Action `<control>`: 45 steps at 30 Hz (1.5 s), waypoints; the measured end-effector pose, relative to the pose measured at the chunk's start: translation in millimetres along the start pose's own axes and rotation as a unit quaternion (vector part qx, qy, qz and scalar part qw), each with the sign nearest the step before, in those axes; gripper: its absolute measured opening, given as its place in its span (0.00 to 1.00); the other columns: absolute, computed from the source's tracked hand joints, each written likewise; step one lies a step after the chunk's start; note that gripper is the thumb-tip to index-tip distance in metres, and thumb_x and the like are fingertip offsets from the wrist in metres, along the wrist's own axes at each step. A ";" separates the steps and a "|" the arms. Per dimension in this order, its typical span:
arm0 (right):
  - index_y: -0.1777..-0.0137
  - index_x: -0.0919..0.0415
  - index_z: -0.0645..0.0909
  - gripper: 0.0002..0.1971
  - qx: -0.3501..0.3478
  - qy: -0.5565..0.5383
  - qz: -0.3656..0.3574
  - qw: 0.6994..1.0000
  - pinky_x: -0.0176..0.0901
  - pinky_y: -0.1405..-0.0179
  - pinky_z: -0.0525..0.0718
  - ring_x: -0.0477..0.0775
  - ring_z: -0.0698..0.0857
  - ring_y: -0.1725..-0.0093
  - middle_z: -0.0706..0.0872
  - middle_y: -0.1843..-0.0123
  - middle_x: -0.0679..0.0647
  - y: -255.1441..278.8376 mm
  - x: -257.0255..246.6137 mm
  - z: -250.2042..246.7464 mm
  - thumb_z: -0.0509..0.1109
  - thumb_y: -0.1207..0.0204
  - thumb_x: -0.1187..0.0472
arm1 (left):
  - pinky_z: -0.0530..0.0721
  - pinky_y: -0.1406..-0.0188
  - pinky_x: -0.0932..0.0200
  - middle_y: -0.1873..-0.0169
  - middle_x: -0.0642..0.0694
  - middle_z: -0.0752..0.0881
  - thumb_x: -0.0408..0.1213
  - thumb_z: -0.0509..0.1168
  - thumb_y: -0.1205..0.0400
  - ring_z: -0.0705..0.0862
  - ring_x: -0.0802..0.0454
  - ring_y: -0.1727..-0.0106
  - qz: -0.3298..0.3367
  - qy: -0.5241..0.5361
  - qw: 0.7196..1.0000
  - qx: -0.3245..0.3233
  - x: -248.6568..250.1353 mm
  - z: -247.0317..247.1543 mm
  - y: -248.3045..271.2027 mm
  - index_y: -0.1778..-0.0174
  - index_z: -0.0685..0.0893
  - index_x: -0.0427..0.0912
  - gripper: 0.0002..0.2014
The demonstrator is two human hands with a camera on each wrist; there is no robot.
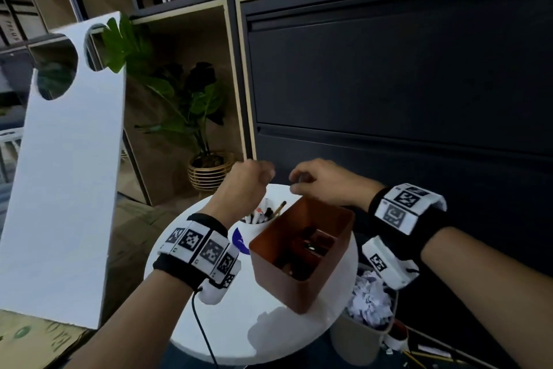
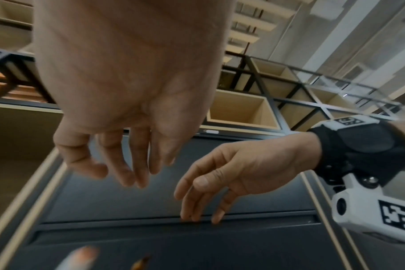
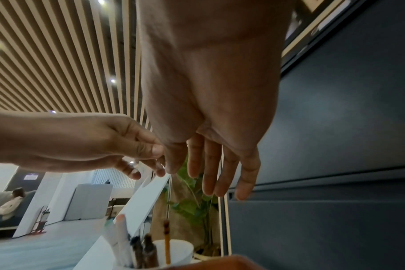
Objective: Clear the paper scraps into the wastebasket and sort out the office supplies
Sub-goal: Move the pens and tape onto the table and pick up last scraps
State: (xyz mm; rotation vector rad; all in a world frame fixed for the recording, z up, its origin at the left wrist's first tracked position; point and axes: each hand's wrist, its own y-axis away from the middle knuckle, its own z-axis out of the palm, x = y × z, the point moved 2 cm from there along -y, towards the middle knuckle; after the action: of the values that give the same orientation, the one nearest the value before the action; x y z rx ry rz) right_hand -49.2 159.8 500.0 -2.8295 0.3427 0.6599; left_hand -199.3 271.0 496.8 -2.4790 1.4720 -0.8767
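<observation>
now both hands empty, left hand (image 1: 244, 181) & right hand (image 1: 317, 181) above table (image 1: 227, 317) edge

Bare forearms, no sleeves. Left wrist wrapped in a black fabric wristband (image 1: 176, 264) carrying a row of white plastic tiles (image 1: 200, 246) printed with black square fiducial markers. White camera pod (image 1: 220, 285) hung under that band, marker on its side too; thin black cable (image 1: 203, 329) ran from it back along the forearm. Right wrist wore a matching black band (image 1: 419, 225) with white marker tiles (image 1: 404, 204) on top. Below it a white housing (image 2: 370, 208) with round black lens, marker sticker, silver screw (image 2: 369, 180) on a black bracket. Left hand (image 1: 248, 180) and right hand (image 1: 323, 180) bare, no rings or gloves seen.
</observation>
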 end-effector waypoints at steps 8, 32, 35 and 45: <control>0.42 0.46 0.85 0.14 0.042 0.000 0.089 0.995 0.48 0.40 0.85 0.43 0.86 0.45 0.88 0.46 0.43 126.4 73.8 -73.5 0.74 0.24 0.43 | 0.81 0.50 0.56 0.55 0.45 0.91 0.41 0.65 0.16 0.87 0.46 0.48 0.111 0.032 0.992 -0.056 139.7 67.2 -1.9 0.46 0.90 0.47 0.09; 0.47 0.78 0.84 0.15 -0.115 -0.166 0.497 0.844 0.52 0.59 0.82 0.66 0.87 0.52 0.86 0.52 0.71 329.6 538.9 307.6 0.68 0.19 0.61 | 0.73 0.59 0.54 0.59 0.44 0.75 0.23 0.60 0.21 0.79 0.45 0.60 -0.009 -0.020 0.889 -0.458 99.0 680.6 81.0 0.60 0.76 0.50 0.14; 0.36 0.67 0.81 0.13 -0.107 -0.112 0.467 0.870 0.38 0.63 0.73 0.62 0.84 0.48 0.83 0.39 0.62 308.6 564.6 326.3 0.62 0.16 0.63 | 0.76 0.58 0.54 0.55 0.37 0.86 0.28 0.60 0.18 0.87 0.38 0.50 0.023 -0.019 0.880 -0.474 81.1 723.1 79.7 0.58 0.83 0.47 0.11; 0.18 0.65 0.62 0.29 -0.126 0.054 0.397 0.908 0.56 0.37 0.77 0.70 0.70 0.30 0.72 0.25 0.66 277.4 608.4 389.1 0.54 0.20 0.76 | 0.73 0.64 0.50 0.33 0.36 0.77 0.27 0.55 0.13 0.85 0.35 0.45 0.264 -0.214 0.834 -0.434 61.3 778.9 87.3 0.43 0.83 0.37 0.12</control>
State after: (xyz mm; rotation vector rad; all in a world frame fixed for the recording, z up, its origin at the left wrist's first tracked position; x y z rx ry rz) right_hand 247.9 -109.5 -161.6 -2.9006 1.5810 0.7102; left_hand 175.8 36.0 -152.9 -2.2030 2.5107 0.5524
